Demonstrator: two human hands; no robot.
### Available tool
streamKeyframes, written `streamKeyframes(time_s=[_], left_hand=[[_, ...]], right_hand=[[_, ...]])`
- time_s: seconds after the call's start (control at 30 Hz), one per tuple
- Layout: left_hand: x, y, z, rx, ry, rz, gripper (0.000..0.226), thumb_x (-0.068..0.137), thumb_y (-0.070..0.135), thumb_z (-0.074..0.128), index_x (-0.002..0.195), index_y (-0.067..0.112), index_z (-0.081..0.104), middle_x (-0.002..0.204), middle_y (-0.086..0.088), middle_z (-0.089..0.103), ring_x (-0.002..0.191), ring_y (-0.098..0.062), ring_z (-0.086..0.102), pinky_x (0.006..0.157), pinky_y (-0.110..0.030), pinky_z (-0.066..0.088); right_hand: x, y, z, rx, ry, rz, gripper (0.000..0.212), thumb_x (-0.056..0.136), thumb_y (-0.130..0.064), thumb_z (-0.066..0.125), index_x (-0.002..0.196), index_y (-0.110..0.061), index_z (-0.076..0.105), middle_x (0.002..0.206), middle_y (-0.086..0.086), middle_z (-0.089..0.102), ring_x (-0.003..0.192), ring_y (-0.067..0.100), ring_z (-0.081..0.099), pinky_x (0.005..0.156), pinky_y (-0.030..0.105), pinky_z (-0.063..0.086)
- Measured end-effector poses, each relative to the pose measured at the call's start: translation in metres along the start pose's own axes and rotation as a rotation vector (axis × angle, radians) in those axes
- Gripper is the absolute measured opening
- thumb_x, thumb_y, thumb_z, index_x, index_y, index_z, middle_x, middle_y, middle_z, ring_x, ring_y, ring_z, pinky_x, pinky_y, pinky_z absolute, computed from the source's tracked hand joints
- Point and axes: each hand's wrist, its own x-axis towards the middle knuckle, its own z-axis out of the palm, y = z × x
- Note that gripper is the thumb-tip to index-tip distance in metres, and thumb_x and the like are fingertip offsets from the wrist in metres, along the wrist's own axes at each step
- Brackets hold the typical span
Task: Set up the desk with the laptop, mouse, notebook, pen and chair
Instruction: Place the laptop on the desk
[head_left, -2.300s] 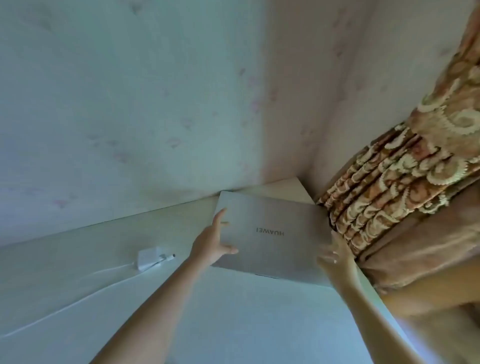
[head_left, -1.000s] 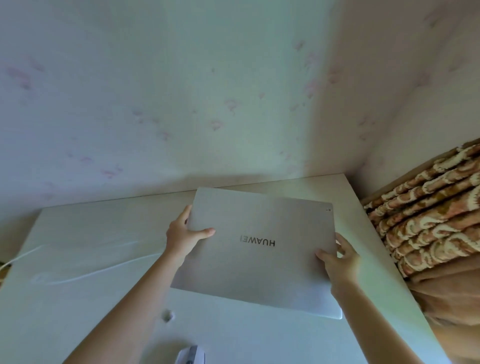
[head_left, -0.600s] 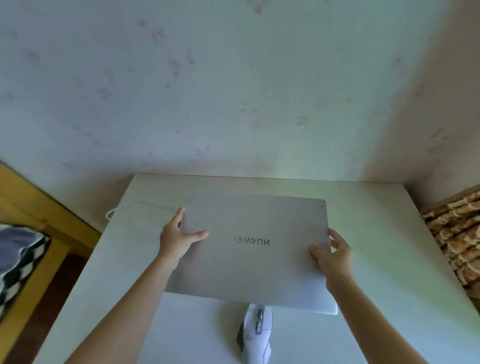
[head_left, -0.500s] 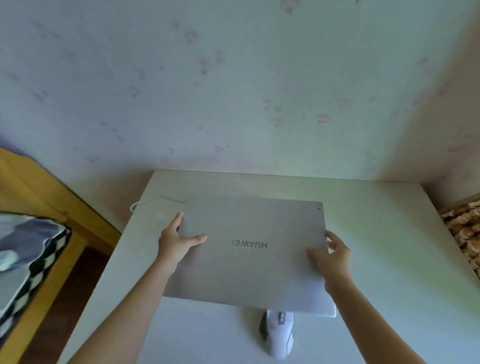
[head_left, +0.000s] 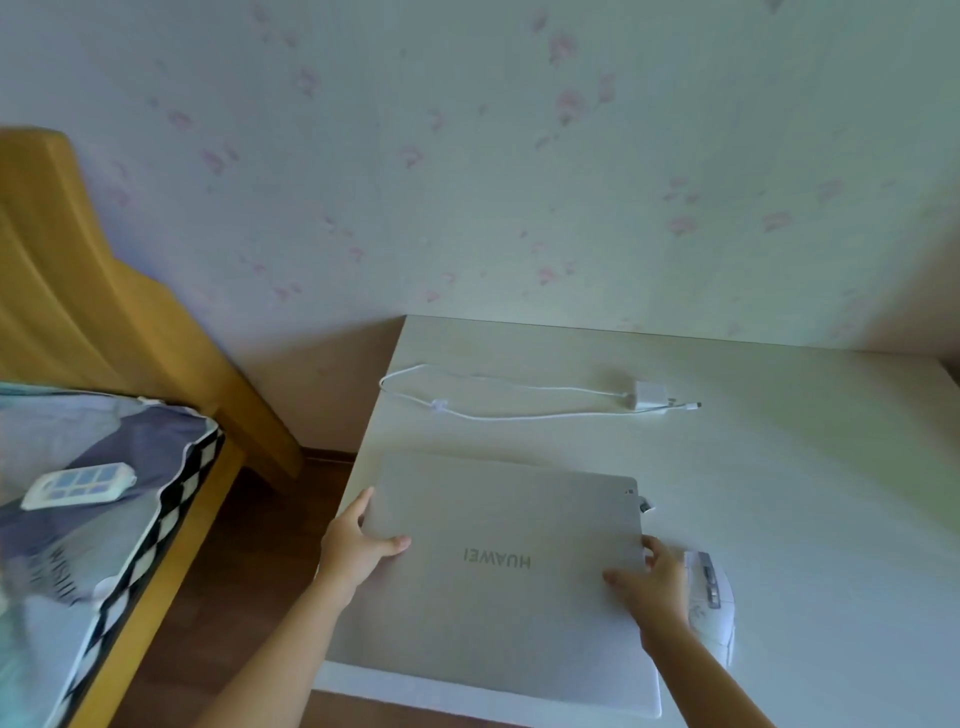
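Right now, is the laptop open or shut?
Shut: the laptop shows only its lid with the logo, both hands gripping its side edges.

Wall (head_left: 467, 156): pale, scattered pink flower print. White desk (head_left: 805, 467) set against it. Left: yellow wooden bed frame (head_left: 78, 270), bedding (head_left: 78, 545) with checkered edge. Brown wood floor (head_left: 249, 545) between bed and desk. Soft, even daylight.

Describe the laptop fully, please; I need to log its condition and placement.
The laptop is a thin, silver, metallic-looking slab, lid shut, with a HUAWEI logo reading upside down from here. It lies roughly flat at the desk's front left; whether it rests fully on it is unclear. The left hand grips its left edge, the right hand its right edge. A white mouse sits just right of it.
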Motion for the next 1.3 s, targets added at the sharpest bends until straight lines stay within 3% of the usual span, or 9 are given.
streamKeyframes(time_s=[0.17, 0.63, 0.87, 0.97, 1.07, 1.13, 1.3], left_hand=[[0.005, -0.013, -0.002, -0.027, -0.035, -0.001, 0.093, 0.065, 0.006, 0.085, 0.144, 0.022, 0.038, 0.142, -0.006, 0.047, 0.126, -0.029, 0.046, 0.099, -0.042, 0.044], [0.022, -0.010, 0.002, -0.011, -0.033, 0.018, 0.092, 0.064, 0.005, 0.085, 0.143, 0.021, 0.041, 0.140, -0.005, 0.050, 0.123, -0.027, 0.050, 0.098, -0.040, 0.045], [0.025, -0.012, -0.004, 0.053, -0.057, -0.010, 0.089, 0.068, 0.016, 0.083, 0.143, 0.027, 0.038, 0.138, -0.007, 0.046, 0.122, -0.028, 0.048, 0.099, -0.042, 0.044], [0.026, -0.012, -0.009, 0.227, -0.042, 0.015, 0.086, 0.067, 0.031, 0.082, 0.142, 0.030, 0.039, 0.126, -0.007, 0.051, 0.121, -0.029, 0.042, 0.099, -0.040, 0.038], [0.026, 0.000, -0.012, 0.255, -0.044, 0.105, 0.074, 0.071, 0.031, 0.080, 0.137, 0.020, 0.047, 0.105, 0.000, 0.050, 0.118, -0.027, 0.041, 0.097, -0.037, 0.036], [0.027, 0.012, -0.009, 0.244, -0.106, 0.159, 0.072, 0.074, 0.030, 0.079, 0.137, 0.018, 0.047, 0.109, 0.000, 0.053, 0.118, -0.024, 0.045, 0.099, -0.036, 0.038], [0.021, 0.047, 0.019, 0.309, -0.205, 0.313, 0.077, 0.078, 0.033, 0.074, 0.143, 0.019, 0.037, 0.131, -0.001, 0.048, 0.126, -0.021, 0.033, 0.101, -0.033, 0.030]], right_hand=[[-0.001, 0.005, 0.005, -0.067, 0.014, 0.013, 0.045, 0.062, 0.009, 0.066, 0.103, -0.009, 0.061, 0.086, 0.008, 0.066, 0.073, 0.026, 0.062, 0.060, 0.032, 0.049], [0.003, 0.008, 0.012, -0.144, 0.026, -0.001, 0.043, 0.064, 0.002, 0.071, 0.104, -0.012, 0.062, 0.090, 0.008, 0.067, 0.078, 0.027, 0.062, 0.067, 0.036, 0.051], [0.021, 0.027, 0.019, -0.248, -0.005, 0.007, 0.070, 0.050, -0.026, 0.073, 0.118, -0.023, 0.057, 0.102, 0.008, 0.063, 0.087, 0.027, 0.062, 0.075, 0.044, 0.054], [0.023, 0.031, 0.021, -0.310, 0.013, -0.018, 0.080, 0.050, -0.031, 0.072, 0.127, -0.023, 0.052, 0.105, 0.011, 0.062, 0.096, 0.031, 0.059, 0.084, 0.047, 0.051], [0.017, 0.024, 0.021, -0.345, 0.026, -0.034, 0.076, 0.058, -0.024, 0.074, 0.131, -0.021, 0.049, 0.113, 0.014, 0.060, 0.103, 0.034, 0.055, 0.089, 0.050, 0.048], [0.014, 0.018, 0.022, -0.360, 0.027, -0.036, 0.075, 0.063, -0.021, 0.074, 0.133, -0.020, 0.047, 0.120, 0.015, 0.056, 0.110, 0.036, 0.051, 0.092, 0.051, 0.046], [0.010, 0.005, 0.024, -0.385, 0.016, -0.082, 0.074, 0.067, -0.018, 0.073, 0.136, -0.019, 0.045, 0.125, 0.015, 0.053, 0.116, 0.034, 0.046, 0.096, 0.050, 0.042]])
